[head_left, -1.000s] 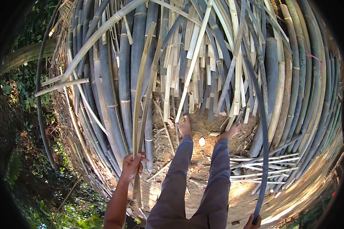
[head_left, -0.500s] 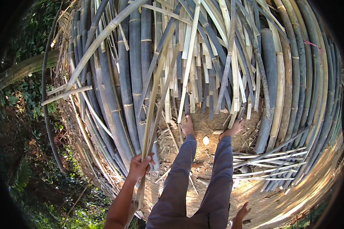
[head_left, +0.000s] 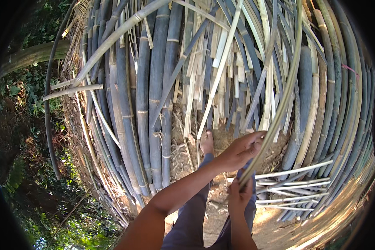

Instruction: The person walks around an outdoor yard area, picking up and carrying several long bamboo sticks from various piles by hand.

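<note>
A long, bent bamboo strip (head_left: 294, 71), olive-tan and seemingly more than one piece, runs from the top edge down to my hands. My right hand (head_left: 239, 196) is closed round its lower part, in front of my right leg. Reaching across from the left, my left hand (head_left: 241, 151) is a little higher up, its curled fingers against the strip. Its fingertips are partly hidden, but it appears to grip the strip. Beyond my hands, many split bamboo strips (head_left: 223, 62) lie in a loose pile, pale and dark faces mixed.
Whole dark bamboo poles (head_left: 156, 83) lie side by side on the left, and more poles (head_left: 332, 96) curve along the right. Thin pale sticks (head_left: 293, 183) are stacked at lower right. My bare left foot (head_left: 207, 142) is on bare soil. Green plants (head_left: 29, 125) border the left.
The bamboo strip has swung from left of my legs to the right. My left hand crossed over with it, and my right hand, free before, has come up and closed on its lower part.
</note>
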The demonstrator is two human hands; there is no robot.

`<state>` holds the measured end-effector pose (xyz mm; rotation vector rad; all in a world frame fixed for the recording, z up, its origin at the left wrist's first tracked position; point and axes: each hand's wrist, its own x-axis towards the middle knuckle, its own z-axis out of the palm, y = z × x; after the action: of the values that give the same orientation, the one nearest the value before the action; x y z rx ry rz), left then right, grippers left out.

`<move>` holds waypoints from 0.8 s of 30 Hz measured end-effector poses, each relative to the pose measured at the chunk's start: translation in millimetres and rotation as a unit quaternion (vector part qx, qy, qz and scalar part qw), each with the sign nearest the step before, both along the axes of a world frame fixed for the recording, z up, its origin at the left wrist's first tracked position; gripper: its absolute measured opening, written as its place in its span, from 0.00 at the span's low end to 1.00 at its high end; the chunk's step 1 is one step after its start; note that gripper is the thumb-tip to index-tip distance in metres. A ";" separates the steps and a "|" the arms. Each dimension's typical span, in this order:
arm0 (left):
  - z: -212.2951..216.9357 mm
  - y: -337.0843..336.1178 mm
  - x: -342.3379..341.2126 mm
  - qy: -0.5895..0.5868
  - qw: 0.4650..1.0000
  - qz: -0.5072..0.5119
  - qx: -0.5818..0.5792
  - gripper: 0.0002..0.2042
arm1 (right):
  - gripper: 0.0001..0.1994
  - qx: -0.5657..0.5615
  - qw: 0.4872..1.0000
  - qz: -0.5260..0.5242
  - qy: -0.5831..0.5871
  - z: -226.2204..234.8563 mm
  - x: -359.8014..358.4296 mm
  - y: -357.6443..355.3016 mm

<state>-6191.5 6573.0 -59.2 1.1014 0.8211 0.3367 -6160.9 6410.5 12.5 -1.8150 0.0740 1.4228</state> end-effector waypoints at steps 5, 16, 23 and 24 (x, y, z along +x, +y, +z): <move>-195.9 90.2 -114.0 0.309 0.920 0.206 0.121 0.12 | 0.10 -0.026 0.993 -0.003 -0.118 -86.1 11.4 -38.0; -336.9 206.3 -160.4 0.567 0.784 0.229 0.105 0.24 | 0.08 -0.086 0.984 -0.087 -0.132 -100.9 -10.2 -23.2; -283.6 225.1 -202.9 0.308 0.932 0.182 -0.052 0.15 | 0.09 -0.027 0.974 -0.007 -0.224 -108.7 -17.9 0.8; -269.3 227.3 -199.9 0.278 0.938 0.185 -0.090 0.15 | 0.10 -0.019 0.957 0.031 -0.289 -126.4 -5.0 0.6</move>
<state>-6391.4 6800.3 -328.5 0.8698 1.5444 0.2546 -6165.9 6411.1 -113.8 -2.2107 -0.2600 0.8833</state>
